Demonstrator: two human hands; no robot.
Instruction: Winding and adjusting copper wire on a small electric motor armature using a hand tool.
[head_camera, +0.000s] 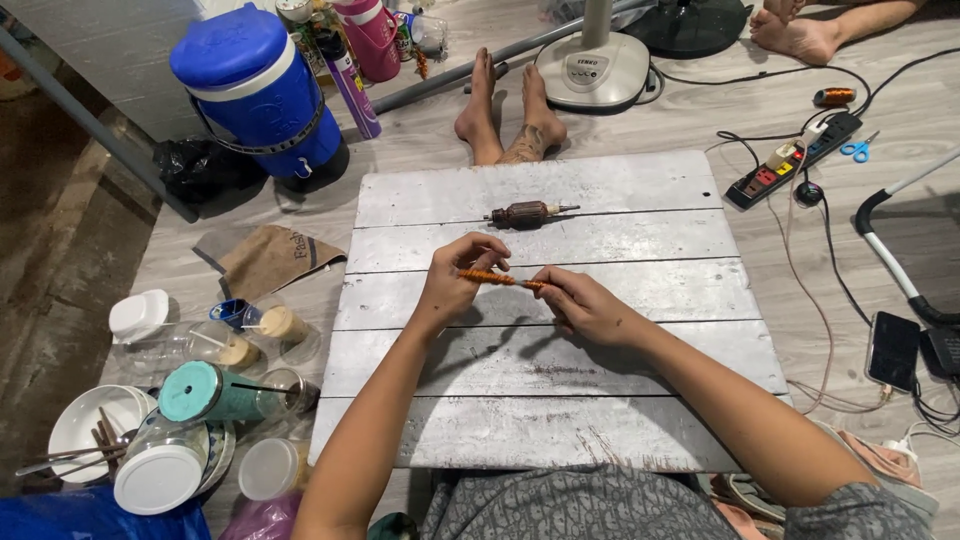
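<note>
Item: thin orange-brown wound rod (497, 279), held level above the middle of the grey plank board (560, 440). Left hand (455, 283) pinches one end; right hand (585, 305) pinches the other, both clamped on it. Risk, judged: with so light a fingertip hold the rod may slip and drop on the planks, or its winding loosen under twisting. Appearance: slender, ribbed, coppery, slightly bowed. Beyond, near the board's far edge: dark motor armature (528, 213) with shaft, lying flat. Past that edge: bare feet (508, 112).
</note>
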